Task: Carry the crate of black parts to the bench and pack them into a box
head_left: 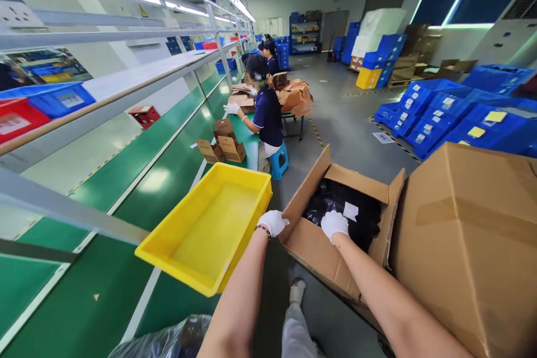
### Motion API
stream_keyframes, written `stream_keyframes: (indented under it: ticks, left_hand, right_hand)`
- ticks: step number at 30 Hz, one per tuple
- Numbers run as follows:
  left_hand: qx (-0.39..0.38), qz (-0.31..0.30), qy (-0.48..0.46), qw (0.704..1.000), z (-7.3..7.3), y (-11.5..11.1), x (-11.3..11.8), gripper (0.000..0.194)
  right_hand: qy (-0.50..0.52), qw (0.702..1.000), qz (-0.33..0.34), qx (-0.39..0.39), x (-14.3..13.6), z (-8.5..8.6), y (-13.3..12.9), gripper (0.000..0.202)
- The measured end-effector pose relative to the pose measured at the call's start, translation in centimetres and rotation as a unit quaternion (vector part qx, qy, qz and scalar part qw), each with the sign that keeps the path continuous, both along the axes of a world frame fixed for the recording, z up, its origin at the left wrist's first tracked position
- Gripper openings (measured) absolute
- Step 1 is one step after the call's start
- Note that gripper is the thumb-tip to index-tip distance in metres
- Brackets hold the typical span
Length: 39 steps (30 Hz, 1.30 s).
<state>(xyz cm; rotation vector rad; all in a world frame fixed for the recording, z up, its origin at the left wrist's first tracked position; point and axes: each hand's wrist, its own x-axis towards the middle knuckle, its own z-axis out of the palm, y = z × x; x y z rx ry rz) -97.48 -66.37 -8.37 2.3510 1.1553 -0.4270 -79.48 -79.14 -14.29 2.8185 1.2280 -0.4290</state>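
While gripped by left hand [272, 222], yellow tray [210, 229] lengthwise away.

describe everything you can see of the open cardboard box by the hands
The open cardboard box is plain brown corrugated card, tilted, on the grey floor beside the green conveyor. Its flaps stand open. Inside lie black plastic bags with a small white label. The gloved left hand rests at its near-left flap; the gloved right hand reaches in over the front edge.

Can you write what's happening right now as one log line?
left hand: at yellow tray rim | right hand: in open box, by black bags | both gloved
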Motion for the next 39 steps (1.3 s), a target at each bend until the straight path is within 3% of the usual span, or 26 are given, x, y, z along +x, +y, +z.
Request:
stream_keyframes:
  ticks: [6, 12, 17, 21, 25, 30, 35, 39]
  left_hand:
    - [-0.081, 0.097, -0.012, 0.992, -0.4, -4.6, -7.0, 0.04]
    - [-0.149, 0.169, -0.074, 0.972, -1.1, -10.6, -13.0, 0.039]
    - [-0.227, 0.21, -0.117, 0.944, -2.2, -15.5, -17.0, 0.037]
    - [-0.274, 0.261, -0.144, 0.914, -2.4, -19.5, -18.9, 0.036]
    - [-0.25, 0.284, -0.15, 0.913, -2.2, -23.2, -20.5, 0.035]
    - [-0.182, 0.3, -0.139, 0.926, -1.9, -26.9, -22.2, 0.036]
    - [-0.078, 0.298, -0.09, 0.947, -1.5, -30.4, -23.2, 0.037]
    - [-0.067, 0.314, -0.077, 0.944, -1.7, -32.7, -24.6, 0.037]
  right_hand:
    - [0.035, 0.998, 0.021, -0.05, -3.2, -1.0, -4.8, 0.035]
    - [0.065, 0.992, 0.11, -0.022, -8.1, 0.1, -8.2, 0.037]
    - [0.072, 0.981, 0.173, -0.052, -12.6, 1.0, -12.4, 0.038]
    - [0.062, 0.96, 0.244, -0.123, -15.4, 1.8, -18.0, 0.036]
    - [0.014, 0.947, 0.266, -0.178, -16.1, 2.4, -25.0, 0.032]
    - [-0.031, 0.94, 0.295, -0.169, -15.0, 2.5, -32.2, 0.032]
    - [-0.032, 0.926, 0.338, -0.166, -14.7, 2.8, -34.5, 0.035]
    - [-0.014, 0.933, 0.336, -0.131, -14.5, 2.6, -35.1, 0.039]
